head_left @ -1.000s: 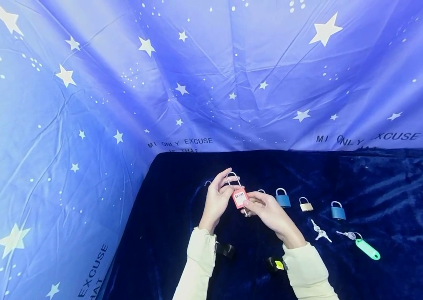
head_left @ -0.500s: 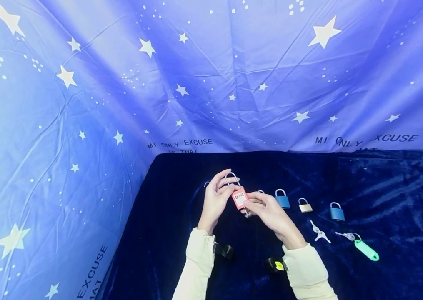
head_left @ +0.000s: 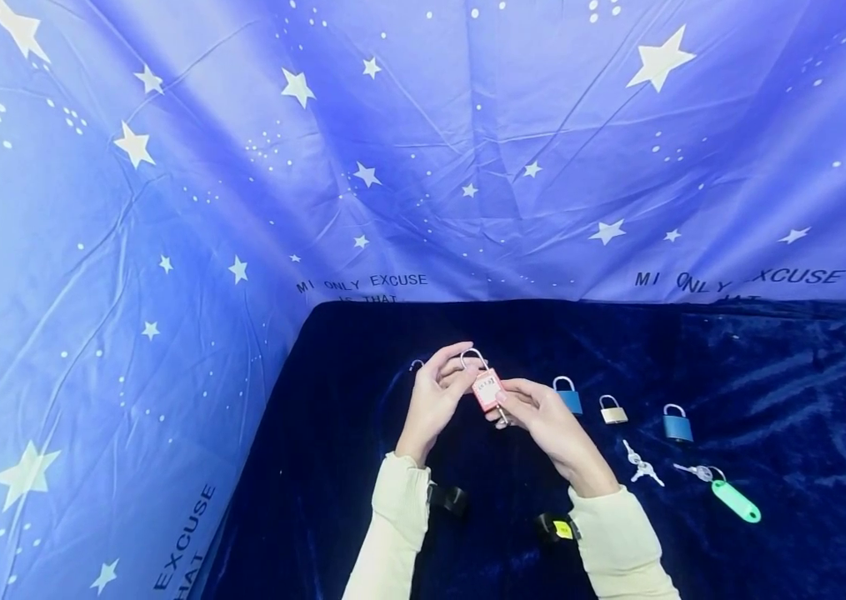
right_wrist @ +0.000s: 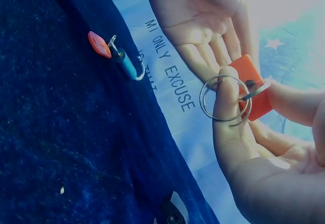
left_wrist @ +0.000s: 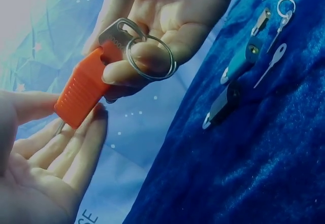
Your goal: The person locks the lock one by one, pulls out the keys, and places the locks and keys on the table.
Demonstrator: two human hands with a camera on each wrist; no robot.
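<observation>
A red padlock (head_left: pixel 488 390) with a white label and a long silver shackle is held up above the dark cloth. My left hand (head_left: pixel 433 396) holds its upper end, thumb and fingers around the body's top and beside the shackle. The lower end is pinched by my right hand (head_left: pixel 550 421), thumb on the front. A key (left_wrist: pixel 119 33) stands in the bottom of the lock, and its split ring (left_wrist: pixel 151 56) hangs around a right finger. Whether the shackle is latched cannot be told; the hands partly cover it.
Right of the hands, a blue padlock (head_left: pixel 567 398), a brass padlock (head_left: pixel 613 411) and another blue padlock (head_left: pixel 678 425) lie on the dark blue velvet cloth (head_left: pixel 805 400). Nearer are loose keys (head_left: pixel 642 467) and a key with a green tag (head_left: pixel 735 500). A starry curtain (head_left: pixel 423 167) hangs behind.
Both hands have shifted the red padlock slightly right, and it leans a little more. The shackle tip beyond my right hand is now hidden. Both hands keep their hold.
</observation>
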